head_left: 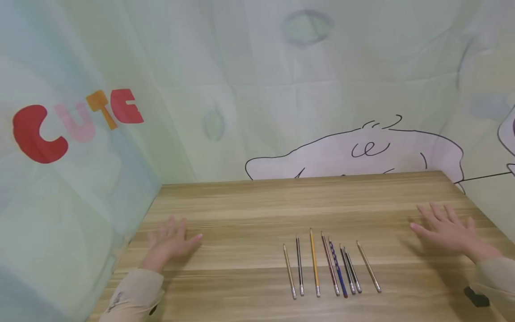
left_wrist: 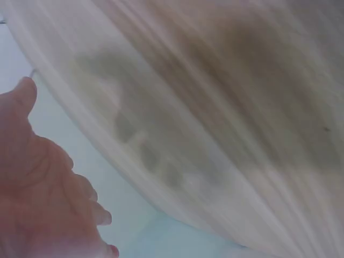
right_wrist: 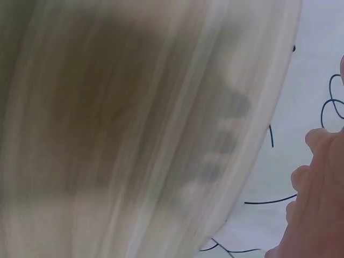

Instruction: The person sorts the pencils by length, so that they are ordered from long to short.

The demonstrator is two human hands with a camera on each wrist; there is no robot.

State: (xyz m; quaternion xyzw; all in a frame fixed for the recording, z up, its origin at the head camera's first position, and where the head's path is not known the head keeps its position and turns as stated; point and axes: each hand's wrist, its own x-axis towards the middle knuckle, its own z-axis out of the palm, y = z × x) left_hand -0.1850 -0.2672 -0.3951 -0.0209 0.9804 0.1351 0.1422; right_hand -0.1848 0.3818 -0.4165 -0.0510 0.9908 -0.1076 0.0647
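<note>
Several pencils lie in a loose row on the wooden table, tips pointing away from me. From the left come a gold pencil (head_left: 289,270), a black pencil (head_left: 299,266), a yellow pencil (head_left: 314,264) and a dark red pencil (head_left: 330,264). A blue pencil (head_left: 337,267) with a scalloped pattern, two dark pencils (head_left: 348,270) close together and another gold pencil (head_left: 368,266) follow. My left hand (head_left: 170,243) (left_wrist: 48,188) hovers with fingers spread at the table's left side. Over the right side, my right hand (head_left: 448,230) (right_wrist: 320,199) is spread too. Both hold nothing.
The wooden table (head_left: 241,201) reaches back to a pale curtain (head_left: 225,80) with printed drawings and coloured letters. A small black object (head_left: 476,297) shows beside the right sleeve (head_left: 496,281).
</note>
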